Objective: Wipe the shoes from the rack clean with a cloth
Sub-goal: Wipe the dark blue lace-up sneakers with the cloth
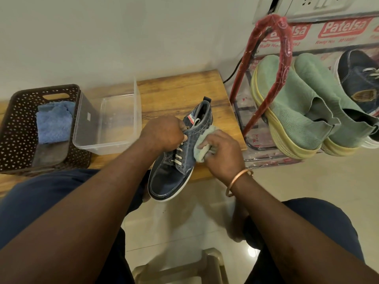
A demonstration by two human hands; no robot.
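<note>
Closest to my view are two bare forearms reaching forward over dark-trousered knees, with a beige plastic stool (180,267) on the tiled floor between them. From where I sit, the left hand (164,133) has its fingers curled tight around the laced upper of a dark denim shoe (170,177), gripping it near the tongue. The right hand (221,150), a copper bangle (238,181) on its wrist, has its fingers folded round a pale green cloth (200,152) and presses it against the shoe's side. The shoe sits at the front edge of the wooden tabletop (180,89), near the right front corner, with its toe pointing toward me past that edge and its heel over the wood; I cannot tell whether the sole touches the tabletop. A clear plastic tub (114,119) stands just left of the hands, touching a brown perforated basket (18,124) at the left end, which holds a blue cloth (54,124). Beyond the tabletop's right edge, a red-framed shoe rack (285,48) carries a pair of green shoes (291,103) with yellow soles and, beside them, a second denim shoe (361,78).
</note>
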